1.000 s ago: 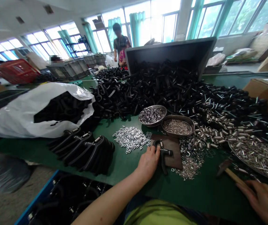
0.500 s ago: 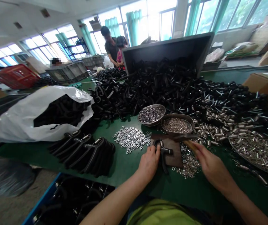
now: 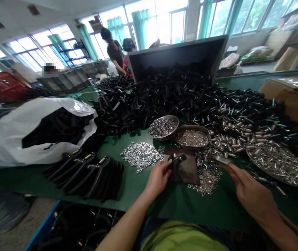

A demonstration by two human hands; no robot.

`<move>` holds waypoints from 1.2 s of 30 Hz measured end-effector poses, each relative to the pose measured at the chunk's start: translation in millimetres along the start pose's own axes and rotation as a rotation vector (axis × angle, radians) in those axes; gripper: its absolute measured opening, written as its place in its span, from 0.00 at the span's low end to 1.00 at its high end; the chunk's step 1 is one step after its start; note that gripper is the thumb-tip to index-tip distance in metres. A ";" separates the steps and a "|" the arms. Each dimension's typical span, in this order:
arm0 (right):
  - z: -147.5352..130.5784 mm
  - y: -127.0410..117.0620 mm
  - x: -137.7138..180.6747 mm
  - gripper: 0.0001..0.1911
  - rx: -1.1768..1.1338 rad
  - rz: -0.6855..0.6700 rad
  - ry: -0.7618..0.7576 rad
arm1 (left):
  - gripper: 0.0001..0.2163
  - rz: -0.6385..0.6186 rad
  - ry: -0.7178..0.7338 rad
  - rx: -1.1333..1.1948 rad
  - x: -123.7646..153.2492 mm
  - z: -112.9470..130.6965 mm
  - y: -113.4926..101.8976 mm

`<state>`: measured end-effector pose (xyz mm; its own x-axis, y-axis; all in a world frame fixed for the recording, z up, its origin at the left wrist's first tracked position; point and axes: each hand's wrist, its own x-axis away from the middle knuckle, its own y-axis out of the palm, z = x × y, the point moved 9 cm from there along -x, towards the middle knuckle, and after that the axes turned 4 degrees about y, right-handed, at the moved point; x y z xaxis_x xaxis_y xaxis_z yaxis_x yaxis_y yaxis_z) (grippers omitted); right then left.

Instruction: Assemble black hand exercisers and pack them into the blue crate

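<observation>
My left hand (image 3: 157,178) has its fingers closed on the near left side of a black clamp-like part (image 3: 180,165) with a small silver spring (image 3: 175,156) at its top. This part rests on a dark flat plate (image 3: 194,176) on the table. My right hand (image 3: 253,190) grips the wooden handle of a hammer, its metal head (image 3: 220,159) held to the right of the plate over loose small metal pieces (image 3: 208,181). The hammer head is apart from the black part. A pile of silver nuts (image 3: 140,154) lies beyond my left hand.
Two metal bowls, one (image 3: 164,126) left of the other (image 3: 193,137), hold small metal pieces. Black parts (image 3: 164,94) heap behind them. Springs and pins fill a tray (image 3: 282,164) at right. Assembled black parts (image 3: 86,174) line up at left beside a white bag (image 3: 2,132). Two people stand beyond.
The hammer has moved right, away from the black part. My left hand has turned the black part on the plate. The whole view has shifted slightly.
</observation>
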<state>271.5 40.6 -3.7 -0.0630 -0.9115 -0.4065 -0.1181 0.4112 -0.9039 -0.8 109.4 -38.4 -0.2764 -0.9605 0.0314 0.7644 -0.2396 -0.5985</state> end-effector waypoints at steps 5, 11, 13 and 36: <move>67.4 -9.1 51.9 0.23 0.341 0.148 0.068 | 0.16 0.008 -0.459 0.994 14.8 -26.0 43.5; 92.3 10.3 52.5 0.21 0.352 0.013 0.098 | 0.19 0.037 -0.380 0.849 25.2 -16.2 49.1; 81.4 8.7 43.2 0.18 0.253 0.014 0.105 | 0.20 0.024 -0.274 0.613 27.2 -6.5 39.3; 7.7 52.9 22.5 0.09 -0.465 -0.271 0.133 | 0.07 -0.223 0.512 -0.684 18.1 92.9 157.5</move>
<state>271.5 41.8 -61.6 -0.0903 -0.9887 -0.1200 -0.5709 0.1501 -0.8072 168.8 41.1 -57.7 -0.7297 -0.6812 -0.0596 0.1912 -0.1195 -0.9743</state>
